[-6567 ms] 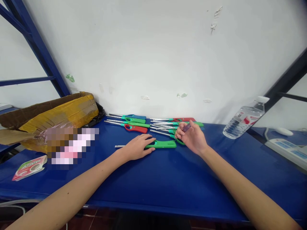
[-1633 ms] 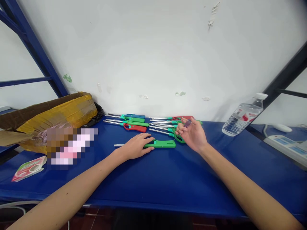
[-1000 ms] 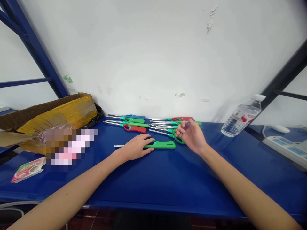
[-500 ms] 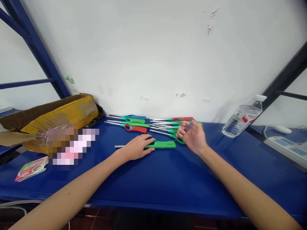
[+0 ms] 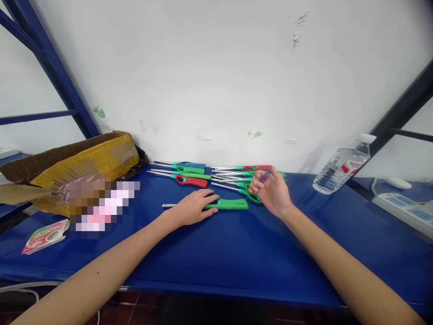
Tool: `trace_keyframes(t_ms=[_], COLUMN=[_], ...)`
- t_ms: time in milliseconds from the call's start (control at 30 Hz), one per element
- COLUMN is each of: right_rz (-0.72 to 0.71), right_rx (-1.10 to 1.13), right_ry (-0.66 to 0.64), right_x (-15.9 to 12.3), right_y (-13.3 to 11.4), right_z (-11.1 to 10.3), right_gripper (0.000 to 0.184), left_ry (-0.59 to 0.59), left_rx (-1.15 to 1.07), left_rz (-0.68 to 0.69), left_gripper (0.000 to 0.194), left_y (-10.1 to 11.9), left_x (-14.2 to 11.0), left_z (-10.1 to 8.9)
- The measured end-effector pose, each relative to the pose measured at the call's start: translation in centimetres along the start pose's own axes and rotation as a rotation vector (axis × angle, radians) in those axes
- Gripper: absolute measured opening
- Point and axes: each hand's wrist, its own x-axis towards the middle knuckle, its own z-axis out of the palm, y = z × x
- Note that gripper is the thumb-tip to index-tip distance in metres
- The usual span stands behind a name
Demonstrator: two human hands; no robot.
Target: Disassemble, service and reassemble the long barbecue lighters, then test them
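On the blue table lies a green long-necked gas lighter, its metal tube pointing left. My left hand is closed over its trigger end, fingers on the far side and thumb on the near side, holding it flat. In my right hand is a small screwdriver with a translucent purple handle. Its thin shaft slants down left to the butt end of the green lighter; the exact contact of the tip is too small to tell. Behind my right hand, more lighters lie in a pile, partly hidden by the fingers.
A second group of lighters, blue, green and red, lies near the wall. At left are an open taped cardboard box and a torn card package. To the right stand a water bottle and a power strip.
The fingers of my right hand have shifted slightly around the screwdriver handle. My left hand and the green lighter have stayed in place.
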Motion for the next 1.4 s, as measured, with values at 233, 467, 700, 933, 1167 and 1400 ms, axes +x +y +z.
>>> trace_keyframes(t_ms=[233, 467, 700, 933, 1167, 1400], right_rz=[0.014, -0.048, -0.022, -0.102, -0.246, -0.152], right_rx=[-0.085, -0.157, 0.024, -0.222, -1.652, -1.862], right_ry=[0.011, -0.013, -0.03, -0.082, -0.257, -0.34], right_x=[0.2, 0.0, -0.4, -0.5, -0.8, -0.7], right_y=[-0.1, -0.7, -1.1, -1.3, -1.2, -1.4], right_z=[-0.1, 0.1, 0.2, 0.2, -1.1, -1.3], right_gripper=[0.046, 0.068, 0.061, 0.049, 0.018, 0.015], left_ry=[0.008, 0.015, 0.009, 0.004, 0.017, 0.034], left_rx=[-0.003, -0.013, -0.019, -0.012, -0.012, -0.004], left_rz=[-0.004, 0.01, 0.011, 0.009, 0.008, 0.019], left_gripper=[0.048, 0.048, 0.048, 0.048, 0.049, 0.046], left_y=[0.1, 0.0, 0.0, 0.0, 0.0, 0.0], left_x=[0.0, -0.1, -0.1, -0.1, -0.1, -0.1], left_z=[0.0, 0.1, 0.1, 0.1, 0.2, 0.2])
